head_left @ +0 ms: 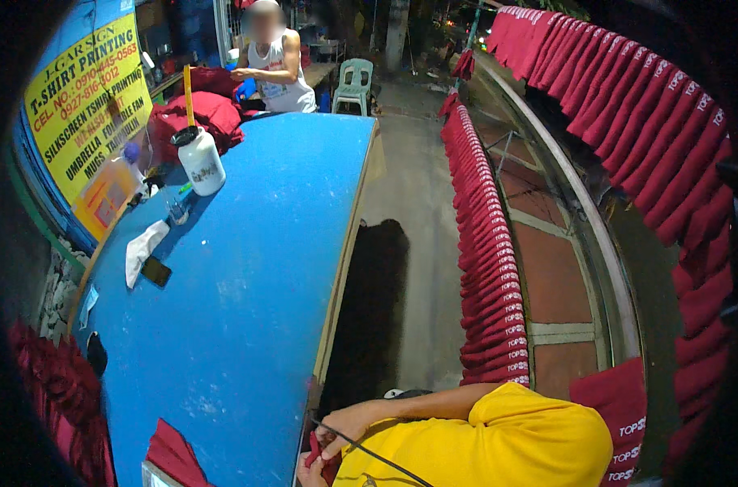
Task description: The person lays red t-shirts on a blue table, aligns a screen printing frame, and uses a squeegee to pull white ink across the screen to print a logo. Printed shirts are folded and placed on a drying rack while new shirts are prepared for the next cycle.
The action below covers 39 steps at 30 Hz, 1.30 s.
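At the near right corner of a blue-topped table [255, 268], my two hands are close together at the lower edge. My right hand [348, 425] reaches in from the yellow sleeve with its fingers bent round dark red cloth [330, 467]. My left hand [309, 471] shows only in part below it, its fingers closed on the same cloth. Most of that cloth is hidden by my hands and yellow shirt. A thin black cord crosses in front of my right hand. Another dark red cloth piece [174, 454] lies on a pale-edged flat board [153, 476] nearby.
A white jar [200, 166], white cloth [144, 250] and dark phone [156, 272] lie along the table's left side. Red cloth is heaped [202, 114] beyond, near a person in a white tank top [284, 77]. Rows of red printed garments [490, 260] hang at right.
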Available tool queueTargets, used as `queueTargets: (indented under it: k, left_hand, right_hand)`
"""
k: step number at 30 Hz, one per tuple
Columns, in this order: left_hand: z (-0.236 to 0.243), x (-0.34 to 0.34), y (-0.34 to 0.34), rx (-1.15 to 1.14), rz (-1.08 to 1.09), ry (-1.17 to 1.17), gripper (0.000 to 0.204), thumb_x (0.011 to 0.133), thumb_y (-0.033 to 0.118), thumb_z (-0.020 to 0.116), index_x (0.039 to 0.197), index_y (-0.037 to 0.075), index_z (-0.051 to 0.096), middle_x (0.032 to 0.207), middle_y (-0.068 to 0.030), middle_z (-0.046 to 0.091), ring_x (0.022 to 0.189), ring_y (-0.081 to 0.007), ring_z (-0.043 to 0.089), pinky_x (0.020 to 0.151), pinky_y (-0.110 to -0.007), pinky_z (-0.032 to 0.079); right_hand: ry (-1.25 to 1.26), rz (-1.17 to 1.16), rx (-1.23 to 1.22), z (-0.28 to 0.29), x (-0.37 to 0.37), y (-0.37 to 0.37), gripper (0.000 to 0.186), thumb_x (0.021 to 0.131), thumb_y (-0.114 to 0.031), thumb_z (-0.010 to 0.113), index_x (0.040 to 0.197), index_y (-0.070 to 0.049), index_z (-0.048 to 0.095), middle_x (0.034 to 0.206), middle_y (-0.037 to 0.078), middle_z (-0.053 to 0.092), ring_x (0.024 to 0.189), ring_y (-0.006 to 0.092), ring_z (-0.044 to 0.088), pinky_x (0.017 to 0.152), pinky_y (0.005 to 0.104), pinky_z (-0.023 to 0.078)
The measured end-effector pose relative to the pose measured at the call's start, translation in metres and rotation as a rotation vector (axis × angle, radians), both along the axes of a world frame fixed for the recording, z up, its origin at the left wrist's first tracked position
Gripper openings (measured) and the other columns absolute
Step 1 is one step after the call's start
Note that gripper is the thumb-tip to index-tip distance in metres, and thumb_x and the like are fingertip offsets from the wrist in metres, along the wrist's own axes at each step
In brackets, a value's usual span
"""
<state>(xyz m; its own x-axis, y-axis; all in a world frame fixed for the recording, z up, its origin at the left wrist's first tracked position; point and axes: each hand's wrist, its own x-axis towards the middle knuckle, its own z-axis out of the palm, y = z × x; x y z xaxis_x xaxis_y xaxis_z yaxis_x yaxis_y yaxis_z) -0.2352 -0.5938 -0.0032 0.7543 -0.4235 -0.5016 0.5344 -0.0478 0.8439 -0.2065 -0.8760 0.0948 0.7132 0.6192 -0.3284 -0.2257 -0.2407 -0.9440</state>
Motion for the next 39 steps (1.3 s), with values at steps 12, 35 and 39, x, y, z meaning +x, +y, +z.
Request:
queueTargets:
  k: [12,35,39]
  left_hand:
    - [0.025,0.081,-0.15,-0.115,-0.163,-0.067,0.049,0.111,0.038,0.056,0.145,0.003,0.058,0.112,-0.0052,0.074,0.086,-0.0127,0.068,0.069,-0.032,0.054]
    - [0.084,0.016,-0.307,0.376,0.142,-0.526,0.042,0.099,0.003,0.068,0.141,0.004,0.062,0.13,-0.0186,0.074,0.117,-0.0302,0.073,0.099,-0.038,0.057]
    - [0.083,0.025,-0.293,0.394,-0.12,-0.776,0.046,0.094,0.0,0.069,0.139,0.004,0.063,0.128,-0.0217,0.073,0.114,-0.0408,0.071,0.096,-0.042,0.057]
  right_hand:
    - [0.012,-0.281,0.074,-0.01,0.041,-0.094,0.044,0.102,-0.046,0.07,0.116,-0.005,0.069,0.102,0.008,0.073,0.093,0.0181,0.066,0.084,0.0358,0.055]
    - [-0.349,0.103,-0.061,0.03,0.063,-0.266,0.035,0.112,-0.033,0.057,0.116,0.001,0.064,0.102,0.02,0.069,0.093,0.0325,0.065,0.087,0.0427,0.053]
    - [-0.309,0.24,-0.056,0.056,0.047,-0.246,0.034,0.11,-0.033,0.06,0.121,-0.002,0.069,0.097,0.02,0.073,0.094,0.0358,0.072,0.082,0.0441,0.056]
